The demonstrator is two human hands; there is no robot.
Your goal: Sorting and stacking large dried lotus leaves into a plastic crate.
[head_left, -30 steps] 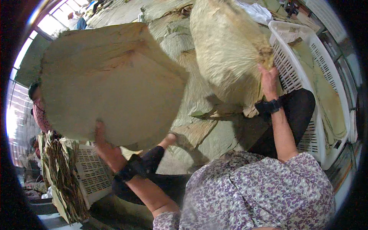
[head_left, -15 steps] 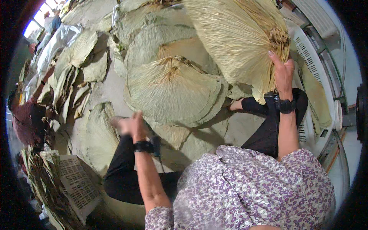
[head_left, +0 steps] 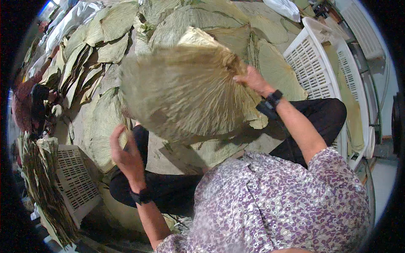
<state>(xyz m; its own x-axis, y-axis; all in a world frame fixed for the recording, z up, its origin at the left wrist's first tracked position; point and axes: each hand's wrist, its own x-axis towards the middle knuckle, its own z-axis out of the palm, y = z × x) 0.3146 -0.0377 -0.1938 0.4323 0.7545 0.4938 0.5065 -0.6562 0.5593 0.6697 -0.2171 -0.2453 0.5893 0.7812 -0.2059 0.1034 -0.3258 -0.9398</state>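
A large, pale green-brown dried lotus leaf (head_left: 190, 92), fan-shaped and smeared by motion, hangs over the floor before me. My right hand (head_left: 254, 81) is closed on its gathered, crinkled stem end, at the leaf's right side. To the lower left of the leaf, my left hand (head_left: 127, 156) is raised above my left knee, holding nothing, with its fingers apart. Beside it, another dried leaf (head_left: 101, 130) lies on the floor. The held leaf mostly hides the leaves beneath it.
More flattened leaves (head_left: 198, 21) cover the floor ahead. White slatted plastic baskets stand at right (head_left: 314, 59) and lower left (head_left: 78, 181), with a stack of folded leaves (head_left: 36, 181) by the left one. Far left, a person in dark red (head_left: 27, 105) sits near leaf piles.
My right hand has swung the leaf left and down, from the upper right to the middle. My left hand has moved left and nearer to me. My view has shifted slightly.
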